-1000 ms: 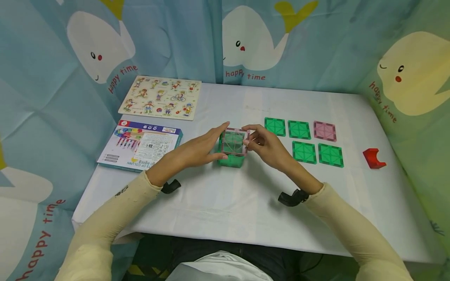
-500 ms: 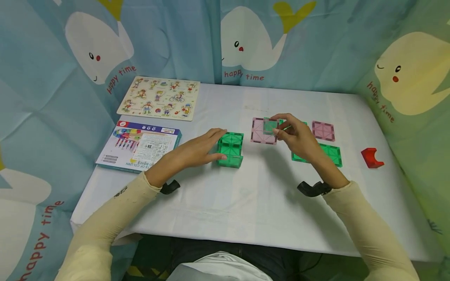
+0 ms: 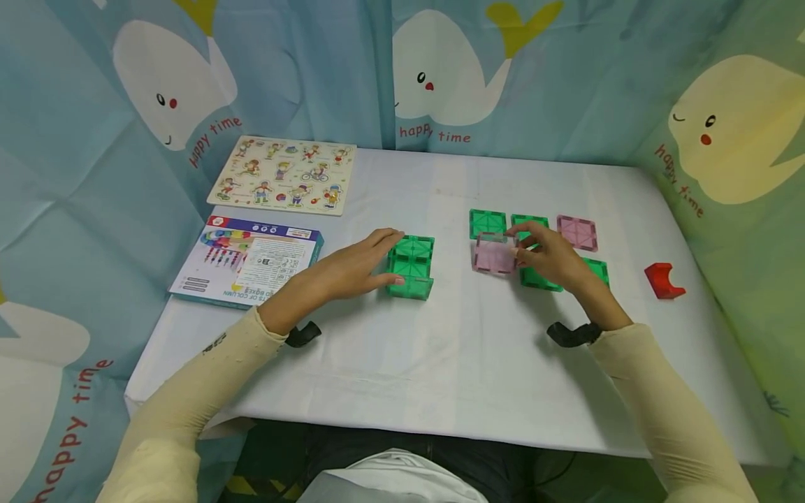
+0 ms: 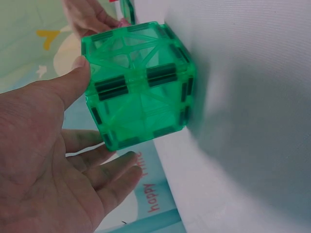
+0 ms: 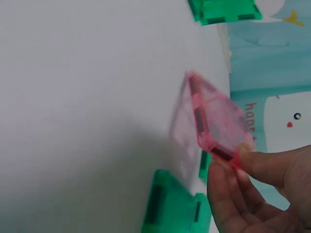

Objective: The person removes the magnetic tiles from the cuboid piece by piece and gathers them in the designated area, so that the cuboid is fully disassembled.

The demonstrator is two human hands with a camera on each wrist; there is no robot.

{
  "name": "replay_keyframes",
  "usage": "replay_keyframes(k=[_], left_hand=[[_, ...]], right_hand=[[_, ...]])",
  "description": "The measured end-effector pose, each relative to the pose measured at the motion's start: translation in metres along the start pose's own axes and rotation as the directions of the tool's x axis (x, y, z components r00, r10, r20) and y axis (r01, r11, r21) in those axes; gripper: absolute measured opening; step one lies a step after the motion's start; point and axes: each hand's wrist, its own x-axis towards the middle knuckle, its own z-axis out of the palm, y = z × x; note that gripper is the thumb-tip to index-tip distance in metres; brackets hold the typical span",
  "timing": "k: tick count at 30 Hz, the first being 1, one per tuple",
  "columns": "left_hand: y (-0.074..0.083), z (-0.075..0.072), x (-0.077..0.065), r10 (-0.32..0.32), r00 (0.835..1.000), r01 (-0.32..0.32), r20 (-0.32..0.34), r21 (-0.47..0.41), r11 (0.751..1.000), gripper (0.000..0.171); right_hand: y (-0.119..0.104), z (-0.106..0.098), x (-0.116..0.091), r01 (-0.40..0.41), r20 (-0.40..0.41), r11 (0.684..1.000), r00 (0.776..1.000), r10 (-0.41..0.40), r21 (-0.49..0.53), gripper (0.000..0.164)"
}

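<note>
A small box of green translucent magnetic tiles (image 3: 411, 265) stands left of the table's middle. My left hand (image 3: 349, 269) holds it from the left, thumb at one edge and fingers at another; in the left wrist view the outer fingers stay off the box (image 4: 138, 90). Between thumb and fingers, my right hand (image 3: 550, 255) pinches a pink magnetic tile (image 3: 493, 256) by its edge. That pink tile (image 5: 221, 116) is tilted and raised off the table in the right wrist view. Green tiles (image 3: 487, 223) lie flat around it, some partly hidden by the right hand.
Another pink tile (image 3: 576, 232) lies flat behind the right hand. Farther right sits a red notched block (image 3: 664, 281). At left are a boxed toy set (image 3: 251, 258) and a puzzle board with pictures (image 3: 283, 175). Printed curtains hang around the white table (image 3: 402, 370).
My right hand has carried the pink tile from above the green box to the right, over the flat tiles, and tilted it. The left hand has stayed at the box.
</note>
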Motion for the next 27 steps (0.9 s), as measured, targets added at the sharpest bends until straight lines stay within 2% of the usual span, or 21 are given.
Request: replay_keyframes(k=[5, 15, 20, 27], left_hand=[[-0.001, 0.0, 0.0, 0.0, 1.0, 0.0, 0.0, -0.005, 1.0, 0.088], [-0.001, 0.0, 0.0, 0.004, 1.0, -0.004, -0.004, -0.013, 1.0, 0.088], [-0.002, 0.0, 0.0, 0.0, 1.0, 0.0, 0.001, -0.009, 1.0, 0.088], [-0.003, 0.002, 0.0, 0.003, 1.0, -0.003, -0.004, -0.002, 1.0, 0.086]], right_hand=[[0.007, 0.0, 0.005, -0.009, 0.038, 1.0, 0.999, 0.009, 0.013, 0.041], [0.009, 0.005, 0.016, -0.056, 0.089, 0.99, 0.994, 0.068, -0.13, 0.04], [0.007, 0.008, 0.02, -0.064, 0.11, 0.986, 0.991, 0.082, -0.156, 0.039], [0.009, 0.012, 0.022, -0.027, 0.11, 0.984, 0.993, 0.047, -0.175, 0.039]])
